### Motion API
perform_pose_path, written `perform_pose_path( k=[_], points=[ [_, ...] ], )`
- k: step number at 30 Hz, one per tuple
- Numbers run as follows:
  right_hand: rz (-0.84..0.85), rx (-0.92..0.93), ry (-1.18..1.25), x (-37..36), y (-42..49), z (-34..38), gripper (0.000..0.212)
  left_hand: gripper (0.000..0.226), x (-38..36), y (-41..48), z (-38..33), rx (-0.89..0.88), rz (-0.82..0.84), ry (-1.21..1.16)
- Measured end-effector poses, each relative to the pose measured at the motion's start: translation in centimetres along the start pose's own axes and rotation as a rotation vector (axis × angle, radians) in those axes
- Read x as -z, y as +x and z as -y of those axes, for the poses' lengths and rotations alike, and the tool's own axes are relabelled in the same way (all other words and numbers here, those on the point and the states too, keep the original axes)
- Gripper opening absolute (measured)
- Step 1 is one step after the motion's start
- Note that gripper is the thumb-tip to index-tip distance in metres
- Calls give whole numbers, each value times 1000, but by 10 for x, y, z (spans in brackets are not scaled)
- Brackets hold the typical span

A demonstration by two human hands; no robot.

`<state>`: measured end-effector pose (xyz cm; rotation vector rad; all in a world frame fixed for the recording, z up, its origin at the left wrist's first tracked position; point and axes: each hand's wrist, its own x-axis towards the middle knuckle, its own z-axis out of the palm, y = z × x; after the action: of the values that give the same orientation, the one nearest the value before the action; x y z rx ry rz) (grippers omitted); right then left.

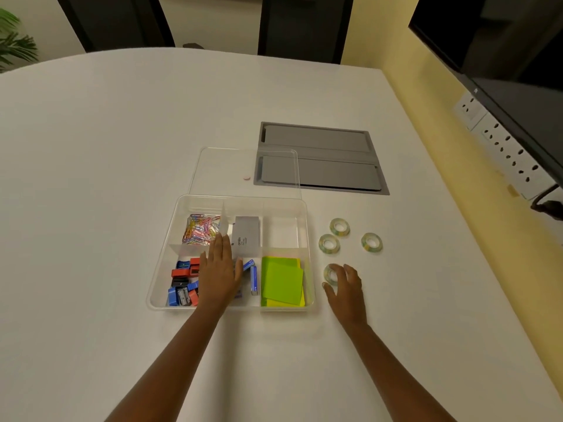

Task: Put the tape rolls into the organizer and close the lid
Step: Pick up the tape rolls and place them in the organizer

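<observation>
A clear plastic organizer (308, 226) sits open on the white table, divided into compartments; its back right compartment (283, 231) is bare. Its clear lid (243, 166) lies flat just behind it. Several clear tape rolls lie to the organizer's right: one (339, 227), one (329, 243), one (371, 242), and the nearest roll (330, 275). My right hand (345, 287) rests over that nearest roll with fingers curled around it, the roll still on the table. My left hand (219, 269) lies flat, fingers together, over the organizer's middle front.
The organizer holds coloured paper clips (201, 228), a grey box (247, 236), sharpeners (182, 284), blue staple boxes (253, 278) and green sticky notes (281, 280). A grey cable hatch (323, 159) is set in the table behind. Wall sockets (502, 147) are at right.
</observation>
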<state>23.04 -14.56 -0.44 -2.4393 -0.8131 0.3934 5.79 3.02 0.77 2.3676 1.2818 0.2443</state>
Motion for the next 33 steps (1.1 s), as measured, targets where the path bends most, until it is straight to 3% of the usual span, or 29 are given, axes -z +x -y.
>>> perform_pose_path(
  k=[5, 11, 14, 18, 22, 24, 26, 29, 31, 33],
  points=[
    [-55, 54, 9, 1, 4, -6, 37, 59, -2, 9, 8, -26, 8, 60],
    [-162, -18, 269, 10, 15, 15, 31, 60, -5, 10, 10, -24, -7, 45],
    [-191, 109, 321, 12, 24, 45, 29, 61, -7, 12, 12, -6, -22, 94],
    [-102, 374, 107, 6, 42, 80, 26, 62, -9, 13, 15, 23, -24, 133],
    [64, 364, -285, -8, 57, 95, 26, 69, -10, 12, 13, 23, -19, 130],
    [75, 361, -335, -11, 60, 96, 26, 71, -10, 13, 13, 27, -18, 128],
    [42, 373, -242, -9, 61, 94, 23, 71, -11, 13, 14, 26, -21, 134],
    [-140, 410, -39, 2, 60, 85, 17, 86, -10, 12, 13, 12, -20, 127],
    [-249, 348, 14, 9, 64, 71, 22, 98, -9, 12, 13, 3, -21, 118],
    [-234, 217, -31, 12, 68, 55, 27, 108, -8, 11, 12, 3, -13, 111]
  ],
)
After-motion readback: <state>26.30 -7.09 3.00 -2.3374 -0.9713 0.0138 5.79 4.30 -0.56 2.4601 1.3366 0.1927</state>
